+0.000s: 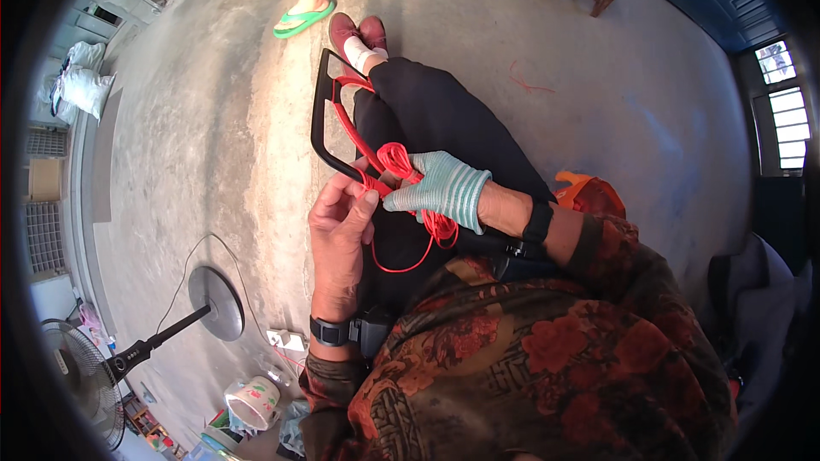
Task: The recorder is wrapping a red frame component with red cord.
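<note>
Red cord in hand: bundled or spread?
Mostly bundled: red cord gathered in loops at the gloved right hand; one loop hangs slack.

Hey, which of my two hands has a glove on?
Your right hand: it wears a teal-and-white striped glove, whereas your left hand is ungloved.

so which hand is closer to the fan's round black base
Left: the left hand is to the right of the round black base; the gloved right hand farther right.
</note>
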{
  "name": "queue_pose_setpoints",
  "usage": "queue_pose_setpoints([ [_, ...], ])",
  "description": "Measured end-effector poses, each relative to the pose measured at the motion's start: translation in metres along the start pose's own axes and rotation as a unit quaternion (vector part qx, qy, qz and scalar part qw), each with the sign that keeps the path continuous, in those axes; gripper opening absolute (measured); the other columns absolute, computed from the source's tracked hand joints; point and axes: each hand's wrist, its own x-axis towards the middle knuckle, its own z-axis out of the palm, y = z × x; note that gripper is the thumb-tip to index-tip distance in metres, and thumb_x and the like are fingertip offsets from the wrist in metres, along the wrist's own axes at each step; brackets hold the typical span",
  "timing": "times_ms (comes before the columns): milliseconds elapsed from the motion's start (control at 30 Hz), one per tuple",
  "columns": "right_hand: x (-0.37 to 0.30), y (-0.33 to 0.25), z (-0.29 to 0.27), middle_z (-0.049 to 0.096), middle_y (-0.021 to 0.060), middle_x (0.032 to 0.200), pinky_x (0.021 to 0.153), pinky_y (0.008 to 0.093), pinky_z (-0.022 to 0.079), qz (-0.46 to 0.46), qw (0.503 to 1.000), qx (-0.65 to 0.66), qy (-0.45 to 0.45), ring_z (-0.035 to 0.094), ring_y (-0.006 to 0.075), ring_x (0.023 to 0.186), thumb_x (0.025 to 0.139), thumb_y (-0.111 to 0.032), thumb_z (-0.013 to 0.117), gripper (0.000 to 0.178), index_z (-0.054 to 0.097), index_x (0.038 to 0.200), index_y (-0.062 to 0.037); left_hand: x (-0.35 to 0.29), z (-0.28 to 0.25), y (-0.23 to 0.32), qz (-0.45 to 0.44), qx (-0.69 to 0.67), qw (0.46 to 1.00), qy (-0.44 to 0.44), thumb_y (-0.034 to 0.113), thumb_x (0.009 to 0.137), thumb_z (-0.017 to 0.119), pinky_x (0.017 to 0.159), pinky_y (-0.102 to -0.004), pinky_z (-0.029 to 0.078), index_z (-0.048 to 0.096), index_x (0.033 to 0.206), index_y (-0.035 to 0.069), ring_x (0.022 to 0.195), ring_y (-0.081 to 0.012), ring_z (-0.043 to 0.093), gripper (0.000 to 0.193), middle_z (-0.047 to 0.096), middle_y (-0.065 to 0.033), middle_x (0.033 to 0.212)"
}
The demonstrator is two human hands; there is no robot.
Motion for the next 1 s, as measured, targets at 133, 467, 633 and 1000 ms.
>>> queue_pose_setpoints([
  [133, 0.001, 0.002, 0.001, 0.061, -0.0001, 0.077, 0.056, 0.0244, 0.049, -0.001, 0.999, -0.044, -0.001, 0.056, 0.0078, 0.061, 0.079, -0.024, 0.076, 0.037, 0.064, 0.109, -0.0062, -0.002, -0.001, 0.0, -0.003, -0.024, 1.0, -0.019, 0.005, 0.086, 0.064, 0.041, -0.0153, 0.025, 0.05, 0.129, -0.002, 0.05, 0.001, 0.036, 0.045, 0.052, 0.0066, 0.073],
  [467, 0.01, 0.001, 0.002, 0.062, -0.0017, 0.078, 0.052, 0.0233, 0.047, -0.036, 0.993, -0.113, 0.001, 0.053, 0.0059, 0.057, 0.079, -0.025, 0.076, 0.036, 0.063, 0.108, -0.0081, -0.028, -0.021, -0.011, 0.016, 0.118, 0.992, 0.051, 0.014, 0.094, 0.058, 0.043, -0.0167, 0.028, 0.063, 0.101, 0.002, 0.049, 0.0003, 0.037, 0.015, 0.047, 0.0091, 0.06],
  [633, 0.005, -0.004, 0.0, 0.068, 0.0058, 0.088, 0.076, 0.0286, 0.05, -0.04, 0.992, -0.118, -0.017, 0.063, 0.0142, 0.08, 0.079, -0.027, 0.075, 0.037, 0.064, 0.106, -0.0043, -0.051, -0.023, 0.01, -0.054, 0.106, 0.993, -0.002, 0.022, 0.095, 0.057, 0.042, -0.018, 0.028, 0.063, 0.092, 0.003, 0.046, -0.0006, 0.037, 0.02, 0.047, 0.0072, 0.058],
  [1000, -0.016, -0.023, -0.111, 0.045, -0.0017, 0.058, 0.053, 0.0326, 0.045, -0.232, 0.854, 0.45, 0.117, 0.046, 0.0133, 0.046, 0.095, -0.035, 0.051, 0.026, 0.054, 0.097, -0.0088, -0.074, -0.03, 0.008, -0.089, -0.251, 0.949, -0.168, 0.025, 0.096, 0.053, 0.045, -0.0215, 0.035, 0.056, 0.092, 0.003, 0.055, -0.0109, 0.043, 0.023, 0.05, -0.0037, 0.068],
])
